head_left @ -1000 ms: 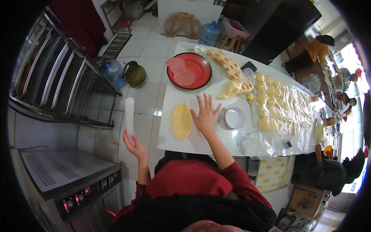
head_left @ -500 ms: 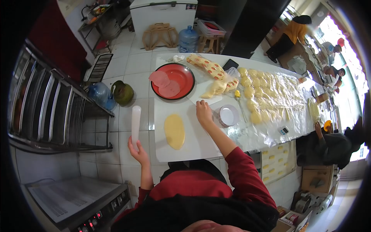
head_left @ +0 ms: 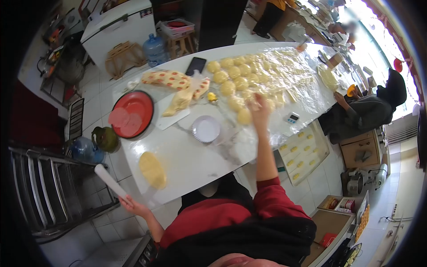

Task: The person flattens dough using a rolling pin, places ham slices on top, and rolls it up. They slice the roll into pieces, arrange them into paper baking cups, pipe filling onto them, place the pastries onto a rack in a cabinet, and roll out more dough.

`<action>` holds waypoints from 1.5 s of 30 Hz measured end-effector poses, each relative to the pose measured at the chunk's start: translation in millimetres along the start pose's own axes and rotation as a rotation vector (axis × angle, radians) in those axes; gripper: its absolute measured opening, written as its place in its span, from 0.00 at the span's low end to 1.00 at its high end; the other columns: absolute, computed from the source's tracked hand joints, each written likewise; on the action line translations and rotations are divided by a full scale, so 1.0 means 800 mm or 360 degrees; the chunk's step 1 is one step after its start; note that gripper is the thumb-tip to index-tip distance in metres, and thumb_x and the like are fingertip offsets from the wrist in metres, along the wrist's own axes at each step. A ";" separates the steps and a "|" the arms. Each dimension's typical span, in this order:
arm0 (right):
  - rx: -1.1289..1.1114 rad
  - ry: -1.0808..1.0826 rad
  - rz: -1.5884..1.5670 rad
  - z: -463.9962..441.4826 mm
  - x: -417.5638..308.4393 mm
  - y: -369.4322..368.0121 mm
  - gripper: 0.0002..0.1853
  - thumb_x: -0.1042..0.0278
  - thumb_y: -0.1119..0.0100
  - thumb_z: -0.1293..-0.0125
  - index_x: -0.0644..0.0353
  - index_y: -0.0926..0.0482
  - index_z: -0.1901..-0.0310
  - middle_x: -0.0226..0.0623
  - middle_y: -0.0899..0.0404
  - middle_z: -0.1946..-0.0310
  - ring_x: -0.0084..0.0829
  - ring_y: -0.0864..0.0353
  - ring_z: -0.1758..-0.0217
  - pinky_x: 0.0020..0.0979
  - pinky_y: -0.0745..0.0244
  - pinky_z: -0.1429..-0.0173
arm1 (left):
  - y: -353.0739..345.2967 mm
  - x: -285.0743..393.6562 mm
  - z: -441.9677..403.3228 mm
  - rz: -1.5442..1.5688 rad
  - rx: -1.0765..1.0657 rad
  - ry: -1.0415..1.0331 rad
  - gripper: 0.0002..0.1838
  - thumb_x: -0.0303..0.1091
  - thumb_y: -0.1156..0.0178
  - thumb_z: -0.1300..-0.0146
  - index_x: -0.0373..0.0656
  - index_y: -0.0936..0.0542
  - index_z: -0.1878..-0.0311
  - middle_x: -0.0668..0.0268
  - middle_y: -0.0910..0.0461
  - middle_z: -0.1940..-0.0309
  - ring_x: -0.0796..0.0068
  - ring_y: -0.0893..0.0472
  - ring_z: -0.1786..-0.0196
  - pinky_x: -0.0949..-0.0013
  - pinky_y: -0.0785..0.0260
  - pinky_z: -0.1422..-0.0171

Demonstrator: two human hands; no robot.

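Note:
My left hand [head_left: 134, 206] is wrapped round the lower end of a white rolling pin [head_left: 110, 182], held off the table's left edge. Near it, an oval of flattened dough [head_left: 152, 170] lies on the white table top. My right hand [head_left: 260, 109] is over several round dough balls [head_left: 240, 83] lying under a clear plastic sheet [head_left: 289, 84]. Its fingers are blurred, so whether they grip the sheet or a ball is unclear. A white fluted cup [head_left: 206, 129] stands to the left of that hand.
A red plate [head_left: 146, 105] with pink round slices sits at the table's left. Behind the cup are a white board [head_left: 174, 119], a piping bag [head_left: 182, 100] and a phone [head_left: 196, 66]. A small timer [head_left: 292, 118] lies right. A person [head_left: 371, 111] works at the far right.
My right hand has moved right, from beside the white board to the dough balls. The view has turned right. My left hand still holds the rolling pin, now tilted in view.

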State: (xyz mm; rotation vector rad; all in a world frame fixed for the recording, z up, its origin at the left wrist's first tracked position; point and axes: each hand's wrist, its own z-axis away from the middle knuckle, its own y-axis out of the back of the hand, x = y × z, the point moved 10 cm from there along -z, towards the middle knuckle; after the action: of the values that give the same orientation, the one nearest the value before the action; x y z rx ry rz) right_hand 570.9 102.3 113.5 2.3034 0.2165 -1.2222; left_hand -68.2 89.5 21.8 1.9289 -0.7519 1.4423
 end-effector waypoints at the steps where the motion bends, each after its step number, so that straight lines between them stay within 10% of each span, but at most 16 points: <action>1: 0.0085 0.0078 0.0085 -0.042 0.059 0.060 0.20 0.64 0.37 0.46 0.62 0.26 0.53 0.40 0.23 0.57 0.36 0.24 0.54 0.32 0.29 0.52 | -0.008 0.000 0.011 0.0006 0.0037 0.0032 0.24 0.39 0.51 0.34 0.31 0.37 0.42 0.56 0.31 0.48 0.68 0.30 0.48 0.70 0.40 0.43; 7: 0.0423 -0.1320 0.1089 -0.083 0.418 0.343 0.33 0.50 0.37 0.47 0.73 0.32 0.52 0.51 0.27 0.54 0.43 0.24 0.54 0.42 0.29 0.50 | -0.105 0.040 0.090 0.0110 0.0127 0.0058 0.25 0.42 0.51 0.34 0.31 0.37 0.42 0.55 0.29 0.51 0.67 0.29 0.48 0.68 0.40 0.43; 10: 0.0099 -0.1749 0.0253 -0.047 0.454 0.332 0.24 0.55 0.37 0.47 0.73 0.28 0.62 0.54 0.26 0.58 0.44 0.20 0.66 0.46 0.21 0.66 | -0.171 0.071 0.138 0.0177 0.0014 0.0201 0.25 0.43 0.51 0.34 0.32 0.37 0.42 0.56 0.29 0.50 0.67 0.30 0.47 0.67 0.41 0.42; 13: -0.0294 -0.1571 0.0327 -0.068 0.485 0.333 0.18 0.61 0.38 0.46 0.70 0.28 0.65 0.53 0.25 0.63 0.39 0.20 0.73 0.35 0.22 0.77 | -0.201 0.083 0.174 0.0112 -0.0068 0.0271 0.27 0.45 0.50 0.35 0.33 0.36 0.42 0.57 0.30 0.49 0.68 0.31 0.46 0.67 0.43 0.40; 16: -0.0285 -0.1205 -0.0188 -0.108 0.447 0.323 0.12 0.70 0.43 0.44 0.68 0.29 0.61 0.49 0.24 0.66 0.38 0.20 0.66 0.36 0.21 0.68 | -0.223 0.108 0.194 0.0125 -0.0085 0.0165 0.28 0.46 0.49 0.36 0.34 0.37 0.41 0.58 0.30 0.49 0.69 0.32 0.46 0.68 0.44 0.40; 19: 0.0104 -0.0770 -0.1840 -0.159 0.340 0.300 0.10 0.77 0.44 0.45 0.68 0.27 0.61 0.48 0.24 0.59 0.33 0.23 0.57 0.33 0.25 0.55 | -0.236 0.112 0.200 0.0149 -0.0089 0.0130 0.28 0.46 0.49 0.36 0.35 0.37 0.41 0.60 0.30 0.48 0.70 0.32 0.48 0.69 0.44 0.42; 22: -0.0061 -0.0852 -0.2233 -0.160 0.417 0.271 0.08 0.77 0.50 0.41 0.65 0.27 0.60 0.44 0.26 0.54 0.35 0.28 0.49 0.36 0.33 0.43 | -0.251 0.114 0.207 0.0190 -0.0087 0.0191 0.27 0.46 0.48 0.36 0.36 0.36 0.42 0.62 0.30 0.49 0.72 0.31 0.50 0.69 0.43 0.44; 23: -0.0066 -0.0795 -0.1156 -0.149 0.476 0.270 0.13 0.69 0.53 0.36 0.64 0.29 0.52 0.43 0.30 0.47 0.36 0.30 0.45 0.35 0.37 0.39 | -0.253 0.116 0.211 0.0202 -0.0088 0.0225 0.26 0.45 0.48 0.36 0.36 0.36 0.42 0.62 0.29 0.50 0.73 0.31 0.51 0.70 0.42 0.45; 35: -0.0466 -0.1129 -0.1380 -0.183 0.510 0.158 0.23 0.64 0.51 0.38 0.63 0.38 0.42 0.41 0.35 0.42 0.36 0.36 0.40 0.35 0.43 0.35 | -0.238 0.135 0.221 0.0267 0.0012 0.0221 0.23 0.44 0.49 0.36 0.39 0.35 0.44 0.66 0.29 0.54 0.76 0.31 0.53 0.70 0.41 0.47; 45: -0.0089 -0.0990 -0.1019 -0.173 0.507 0.303 0.28 0.63 0.48 0.40 0.63 0.40 0.39 0.41 0.38 0.41 0.36 0.39 0.38 0.36 0.44 0.35 | -0.141 0.114 0.176 0.0337 0.0291 0.0044 0.19 0.39 0.49 0.36 0.38 0.33 0.46 0.65 0.27 0.55 0.74 0.31 0.50 0.69 0.41 0.44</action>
State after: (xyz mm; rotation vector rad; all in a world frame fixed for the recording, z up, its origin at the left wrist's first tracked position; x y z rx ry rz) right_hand 996.5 -72.9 -61.3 1.7293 0.7775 -2.1380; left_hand 125.4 50.0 63.2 2.0089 -0.8583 1.7142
